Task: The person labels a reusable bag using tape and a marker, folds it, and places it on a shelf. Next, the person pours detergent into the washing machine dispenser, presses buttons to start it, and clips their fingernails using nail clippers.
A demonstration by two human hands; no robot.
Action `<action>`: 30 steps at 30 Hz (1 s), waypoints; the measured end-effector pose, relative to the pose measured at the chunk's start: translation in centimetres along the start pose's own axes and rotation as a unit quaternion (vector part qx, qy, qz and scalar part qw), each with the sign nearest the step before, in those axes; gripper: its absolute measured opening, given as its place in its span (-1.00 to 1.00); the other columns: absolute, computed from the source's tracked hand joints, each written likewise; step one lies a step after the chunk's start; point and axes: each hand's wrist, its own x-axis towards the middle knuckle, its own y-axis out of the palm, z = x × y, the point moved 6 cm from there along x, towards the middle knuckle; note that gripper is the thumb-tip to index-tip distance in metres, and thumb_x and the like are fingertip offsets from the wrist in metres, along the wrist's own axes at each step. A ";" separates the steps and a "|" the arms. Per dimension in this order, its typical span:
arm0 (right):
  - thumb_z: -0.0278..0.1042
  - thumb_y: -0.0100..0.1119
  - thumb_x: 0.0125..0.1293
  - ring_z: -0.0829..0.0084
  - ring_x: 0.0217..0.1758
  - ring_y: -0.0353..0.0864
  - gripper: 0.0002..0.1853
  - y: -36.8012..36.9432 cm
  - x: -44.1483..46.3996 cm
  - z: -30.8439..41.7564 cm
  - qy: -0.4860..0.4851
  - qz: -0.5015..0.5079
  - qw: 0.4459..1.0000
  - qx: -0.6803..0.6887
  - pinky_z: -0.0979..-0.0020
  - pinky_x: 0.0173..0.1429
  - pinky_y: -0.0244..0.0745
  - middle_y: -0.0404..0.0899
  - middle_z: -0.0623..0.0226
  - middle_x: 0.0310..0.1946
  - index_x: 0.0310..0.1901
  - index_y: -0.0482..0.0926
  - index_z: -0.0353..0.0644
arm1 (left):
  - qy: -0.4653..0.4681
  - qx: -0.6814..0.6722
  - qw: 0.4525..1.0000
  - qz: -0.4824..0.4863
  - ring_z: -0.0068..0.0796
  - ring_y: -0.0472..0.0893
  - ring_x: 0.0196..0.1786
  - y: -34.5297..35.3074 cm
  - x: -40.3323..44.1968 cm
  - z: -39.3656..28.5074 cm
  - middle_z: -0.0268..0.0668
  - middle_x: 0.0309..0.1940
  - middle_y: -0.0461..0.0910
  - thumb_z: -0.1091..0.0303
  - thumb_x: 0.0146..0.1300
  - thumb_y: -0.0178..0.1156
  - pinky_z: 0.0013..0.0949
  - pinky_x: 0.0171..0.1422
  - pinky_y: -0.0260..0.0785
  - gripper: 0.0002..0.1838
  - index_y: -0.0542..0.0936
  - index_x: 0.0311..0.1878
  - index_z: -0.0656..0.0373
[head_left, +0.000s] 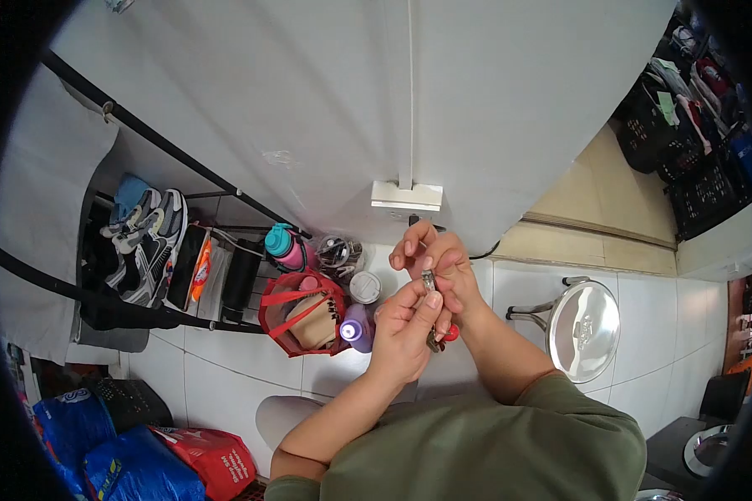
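In the head view, my left hand (408, 321) is closed around a small shiny metal piece (429, 282), its thumb pressed along it. My right hand (444, 265) meets it from above and to the right, fingers bent and touching the piece's upper end. Below the left thumb hangs a dark metal part, beside a round red thing (451, 333). The fingers partly cover the metal piece, so its exact kind is unclear.
A purple-capped bottle (357, 331), a white-lidded jar (365, 287) and a red tote bag (267, 321) stand left of my hands. Right is a round metal stool (585, 330). A shoe rack (242, 284) and shopping bags (213, 459) lie further left.
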 end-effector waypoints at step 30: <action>0.24 0.03 0.42 0.30 -0.02 0.44 -0.62 2.2 -0.5 -0.4 0.062 0.017 0.976 0.206 0.17 0.17 0.37 0.33 0.37 -0.11 -0.26 0.40 0.08 | 0.010 0.019 0.998 0.056 -0.64 0.39 -0.37 0.4 -0.1 0.1 -0.23 -0.22 0.60 0.36 0.52 0.03 -0.55 -0.23 0.27 -0.74 0.53 0.15 0.26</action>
